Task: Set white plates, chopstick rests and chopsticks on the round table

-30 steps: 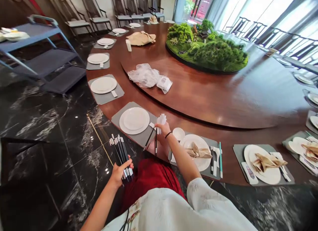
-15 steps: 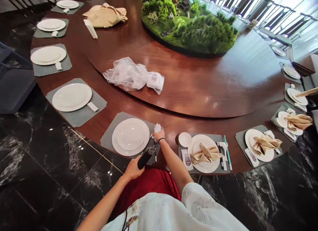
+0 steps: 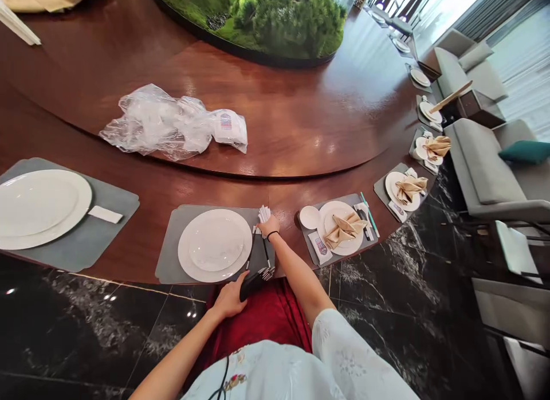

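Observation:
My left hand (image 3: 231,295) is wrapped round a bundle of black chopsticks (image 3: 252,285) with silvery ends, held low at the table's front edge. My right hand (image 3: 268,225) is closed at the upper right corner of the grey placemat (image 3: 167,262). A bunch of thin white strips (image 3: 263,214) sticks out past its fingers; their exact kind is unclear. Two black chopsticks (image 3: 266,252) slant down from beneath this hand, apart from each other, right of the white stacked plates (image 3: 215,245). Whatever their upper ends rest on is hidden by my fingers.
To the right is a setting with a folded tan napkin (image 3: 346,231), a small white bowl (image 3: 309,217) and a wrapped packet (image 3: 320,248). Crumpled clear plastic (image 3: 163,122) lies on the turntable (image 3: 283,153). Another plate (image 3: 43,208) stands left. Green centrepiece (image 3: 275,27) behind.
My view has turned right and come closer. The chopstick bundle in my left hand is lower, nearer my lap. My right hand stays at the placemat's corner, and two chopsticks now show apart below it.

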The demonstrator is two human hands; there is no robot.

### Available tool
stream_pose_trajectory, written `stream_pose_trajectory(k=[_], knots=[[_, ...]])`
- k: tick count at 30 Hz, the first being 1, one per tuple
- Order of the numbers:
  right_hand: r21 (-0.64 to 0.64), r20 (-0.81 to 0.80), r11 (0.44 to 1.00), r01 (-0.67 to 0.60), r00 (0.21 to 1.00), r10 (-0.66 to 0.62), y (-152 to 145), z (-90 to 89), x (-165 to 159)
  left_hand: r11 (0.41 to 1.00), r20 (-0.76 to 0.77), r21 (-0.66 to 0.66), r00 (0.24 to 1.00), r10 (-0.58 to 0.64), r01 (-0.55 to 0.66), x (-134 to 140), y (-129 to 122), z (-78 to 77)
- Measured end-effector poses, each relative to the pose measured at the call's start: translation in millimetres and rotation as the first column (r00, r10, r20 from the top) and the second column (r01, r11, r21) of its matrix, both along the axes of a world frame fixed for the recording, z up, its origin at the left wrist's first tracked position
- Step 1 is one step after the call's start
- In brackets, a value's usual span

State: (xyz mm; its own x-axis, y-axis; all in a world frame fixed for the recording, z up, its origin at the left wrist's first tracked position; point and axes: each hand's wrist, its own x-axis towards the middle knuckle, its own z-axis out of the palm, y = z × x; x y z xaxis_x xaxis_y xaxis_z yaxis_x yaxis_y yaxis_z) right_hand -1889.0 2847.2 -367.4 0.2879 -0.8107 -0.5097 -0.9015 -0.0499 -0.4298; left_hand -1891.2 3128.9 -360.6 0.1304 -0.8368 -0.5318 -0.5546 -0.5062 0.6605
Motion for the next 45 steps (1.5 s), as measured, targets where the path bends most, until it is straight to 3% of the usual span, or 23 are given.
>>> stream_pose_trajectory(k=[8, 15, 21, 25, 30, 36, 41, 45], knots=[[0.018, -0.040, 0.996, 0.083, 0.996, -0.082, 4.4, -1.4, 5.0, 0.991, 0.116, 0.086, 0.987, -0.110, 0.100, -2.7, 27.9, -20.1], [-0.008, -0.056, 0.996, 0.091, 0.994, -0.091, 8.9, 3.8, 9.2, 0.985, 0.087, 0.073, 0.983, -0.160, 0.154, 3.3, 25.6, -24.1], [-0.044, -0.012, 0.998, -0.042, 0.999, 0.041, 0.6, 3.5, -2.3, 0.985, 0.073, 0.036, 0.982, -0.173, 0.170, -0.4, 16.6, -25.8], [-0.080, 0.126, 0.986, -0.149, 0.979, 0.158, -10.8, 1.0, -20.0, 0.987, 0.045, 0.014, 0.986, -0.159, 0.158, -0.8, 14.6, -27.9], [-0.076, 0.269, 0.914, -0.399, 0.874, 0.404, -14.2, -0.6, -21.9, 0.988, -0.031, 0.026, 0.988, -0.149, 0.150, 5.7, 13.3, -24.2], [-0.063, 0.239, 0.848, -0.526, 0.817, 0.524, -9.7, -4.9, -14.3, 0.984, -0.034, 0.063, 0.986, -0.162, 0.164, 14.5, 11.9, -15.3], [-0.078, 0.324, 0.882, -0.464, 0.825, 0.463, -9.5, -9.1, -25.5, 0.986, -0.057, 0.068, 0.987, -0.149, 0.153, 18.9, 11.9, -10.4], [-0.051, 0.428, 0.973, -0.227, 0.875, 0.227, 6.8, -8.1, -58.0, 0.985, -0.072, 0.051, 0.985, -0.159, 0.162, 21.5, 13.7, -10.5]])
